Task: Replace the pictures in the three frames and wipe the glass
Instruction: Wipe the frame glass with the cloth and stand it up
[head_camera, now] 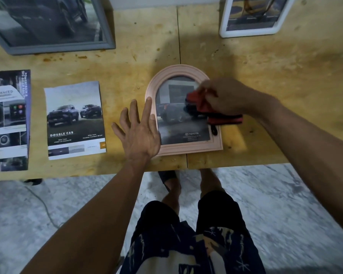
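Left hand [140,133] is lying flat, fingers spread wide, pressing the left edge of the pink arched frame [210,147] near the front edge of the wooden bench [265,76]. Right hand [224,97] is pinching a bunched red cloth [204,107], grip closed tight, cloth touching the glass [176,115]. Loose car pictures [75,121] are lying left; grey frame [105,44] and white frame [251,31] are sitting at the far side.

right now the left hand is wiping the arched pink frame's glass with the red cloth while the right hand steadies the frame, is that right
Not quite: the hands are swapped. In the head view the right hand holds the red cloth on the glass of the arched pink frame, while the left hand lies flat with spread fingers on the frame's left edge.
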`<action>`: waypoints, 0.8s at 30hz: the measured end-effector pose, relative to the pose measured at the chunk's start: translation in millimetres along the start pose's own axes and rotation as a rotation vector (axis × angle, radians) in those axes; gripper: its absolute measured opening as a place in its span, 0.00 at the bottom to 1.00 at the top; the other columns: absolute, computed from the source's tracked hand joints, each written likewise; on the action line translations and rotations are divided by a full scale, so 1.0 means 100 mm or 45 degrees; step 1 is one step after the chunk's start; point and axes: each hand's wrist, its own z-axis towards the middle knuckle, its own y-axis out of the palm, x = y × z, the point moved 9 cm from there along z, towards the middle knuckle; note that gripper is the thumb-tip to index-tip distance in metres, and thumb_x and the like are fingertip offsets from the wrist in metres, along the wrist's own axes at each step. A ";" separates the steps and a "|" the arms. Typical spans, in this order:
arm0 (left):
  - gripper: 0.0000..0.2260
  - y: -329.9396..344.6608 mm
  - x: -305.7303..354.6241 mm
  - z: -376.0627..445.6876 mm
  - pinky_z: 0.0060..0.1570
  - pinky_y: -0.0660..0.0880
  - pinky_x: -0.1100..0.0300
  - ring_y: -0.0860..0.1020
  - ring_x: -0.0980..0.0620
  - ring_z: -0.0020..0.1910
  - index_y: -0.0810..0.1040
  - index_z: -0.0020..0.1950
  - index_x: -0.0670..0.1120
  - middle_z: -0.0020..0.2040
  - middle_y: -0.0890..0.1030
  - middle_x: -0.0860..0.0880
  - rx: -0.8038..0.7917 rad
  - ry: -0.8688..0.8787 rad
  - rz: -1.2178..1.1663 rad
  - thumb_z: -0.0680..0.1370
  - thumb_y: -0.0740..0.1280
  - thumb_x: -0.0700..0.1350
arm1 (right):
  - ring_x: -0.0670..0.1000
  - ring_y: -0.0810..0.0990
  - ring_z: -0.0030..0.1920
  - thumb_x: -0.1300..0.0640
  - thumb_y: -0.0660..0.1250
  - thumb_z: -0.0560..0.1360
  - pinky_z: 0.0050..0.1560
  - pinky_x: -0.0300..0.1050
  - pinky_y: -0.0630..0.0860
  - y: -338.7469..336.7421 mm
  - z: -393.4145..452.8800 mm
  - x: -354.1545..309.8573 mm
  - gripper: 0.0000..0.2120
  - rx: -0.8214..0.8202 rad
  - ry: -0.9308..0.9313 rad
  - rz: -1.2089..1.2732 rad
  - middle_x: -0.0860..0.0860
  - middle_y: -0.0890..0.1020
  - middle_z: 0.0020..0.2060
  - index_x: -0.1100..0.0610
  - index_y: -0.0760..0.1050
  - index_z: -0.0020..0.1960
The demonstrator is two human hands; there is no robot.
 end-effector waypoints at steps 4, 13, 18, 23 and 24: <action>0.21 0.01 -0.01 0.00 0.73 0.47 0.32 0.51 0.43 0.79 0.51 0.79 0.65 0.81 0.55 0.50 0.009 0.002 -0.006 0.85 0.45 0.57 | 0.61 0.71 0.57 0.56 0.58 0.80 0.56 0.52 0.71 0.20 0.20 -0.09 0.17 0.251 -0.127 -0.489 0.60 0.73 0.61 0.58 0.73 0.67; 0.21 0.02 -0.02 -0.01 0.73 0.45 0.32 0.50 0.44 0.79 0.50 0.79 0.66 0.81 0.54 0.51 -0.017 -0.020 -0.018 0.85 0.45 0.57 | 0.62 0.74 0.51 0.56 0.53 0.75 0.48 0.55 0.71 0.88 -0.44 -0.29 0.21 0.078 -0.426 -0.942 0.59 0.80 0.48 0.68 0.80 0.48; 0.21 0.00 0.01 -0.02 0.73 0.45 0.32 0.51 0.44 0.79 0.51 0.79 0.66 0.81 0.55 0.51 -0.007 -0.022 -0.027 0.85 0.46 0.56 | 0.59 0.76 0.53 0.55 0.52 0.81 0.52 0.57 0.76 0.93 -0.62 -0.17 0.19 0.147 -0.222 -0.500 0.55 0.79 0.55 0.60 0.79 0.59; 0.21 -0.01 0.01 -0.02 0.73 0.46 0.32 0.51 0.43 0.79 0.52 0.79 0.65 0.81 0.55 0.51 0.003 -0.022 -0.019 0.85 0.46 0.56 | 0.57 0.72 0.60 0.54 0.57 0.81 0.56 0.55 0.73 1.09 -0.61 -0.39 0.16 0.100 -0.180 -0.308 0.55 0.73 0.63 0.54 0.73 0.68; 0.21 -0.01 0.01 -0.02 0.73 0.46 0.32 0.51 0.43 0.79 0.52 0.79 0.65 0.81 0.55 0.51 -0.001 -0.018 -0.017 0.85 0.46 0.56 | 0.57 0.72 0.59 0.54 0.56 0.81 0.54 0.55 0.74 1.11 -0.61 -0.36 0.15 0.064 -0.174 -0.325 0.54 0.73 0.62 0.53 0.74 0.66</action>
